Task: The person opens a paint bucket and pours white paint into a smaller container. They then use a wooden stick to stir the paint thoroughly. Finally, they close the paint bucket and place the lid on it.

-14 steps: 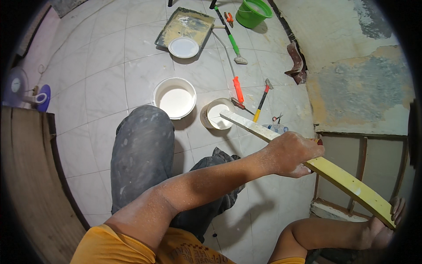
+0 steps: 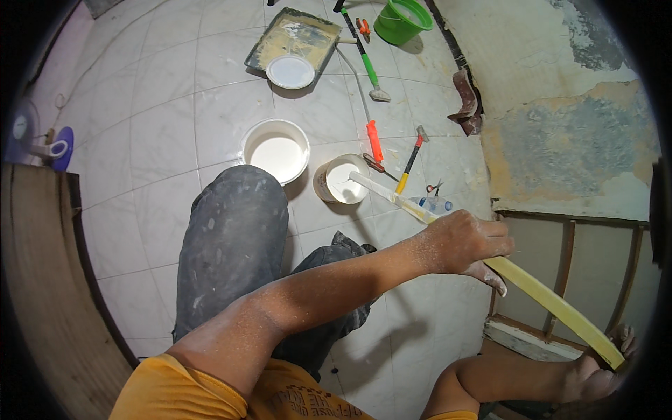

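A long yellow strip with a white-smeared far end slants across my lower right. That far end reaches over the small white-filled container; whether it touches the contents I cannot tell. My left hand loosely holds the strip's middle, fingers bent over it and white-dusted thumb spread below. My right hand grips the near end at the right rim. A wider white pail with white contents stands left of the small container, beyond my grey-trousered knee.
Behind are a tray with a lid, green bucket, long-handled scraper, red-handled tool, short scraper, pliers and plastic bottle. A wooden edge borders the left, a patchy wall the right.
My left thumb has come away from the strip and points downward, with the fingers less tightly curled. The strip has turned slightly in my hands. The whole view has shifted a little.
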### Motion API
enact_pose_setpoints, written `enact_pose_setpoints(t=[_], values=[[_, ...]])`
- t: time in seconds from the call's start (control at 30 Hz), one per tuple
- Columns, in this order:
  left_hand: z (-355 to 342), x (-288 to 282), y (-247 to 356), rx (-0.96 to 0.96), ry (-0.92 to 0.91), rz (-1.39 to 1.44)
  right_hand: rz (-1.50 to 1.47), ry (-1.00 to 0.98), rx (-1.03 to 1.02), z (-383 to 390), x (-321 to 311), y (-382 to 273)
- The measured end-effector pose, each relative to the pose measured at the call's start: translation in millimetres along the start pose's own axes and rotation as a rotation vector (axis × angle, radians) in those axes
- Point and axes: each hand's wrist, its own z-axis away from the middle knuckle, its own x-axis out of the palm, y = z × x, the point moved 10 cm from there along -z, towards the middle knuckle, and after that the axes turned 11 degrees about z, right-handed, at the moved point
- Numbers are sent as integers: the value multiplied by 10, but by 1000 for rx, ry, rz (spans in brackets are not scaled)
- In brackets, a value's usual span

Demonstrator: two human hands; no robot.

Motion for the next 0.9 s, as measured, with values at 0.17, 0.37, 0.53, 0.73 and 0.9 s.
enact_pose_setpoints(t=[0.17, 0.37, 0.53, 0.73, 0.9], values=[[131, 164, -136, -45, -85, -11, 103, 217, 51, 589, 161, 61], [361, 634, -193, -163, -383, 55, 280, 338, 65, 1260, -384, 157], [785, 1082, -277, -136, -528, -34, 523, 694, 333, 2083, -315, 286], [1299, 1388, -542, -184, -739, -16, 302, 814, 600, 3316, -1045, 824], [1675, 1607, -667, -263, -944, -15, 780, 944, 793, 3907, -864, 535]])
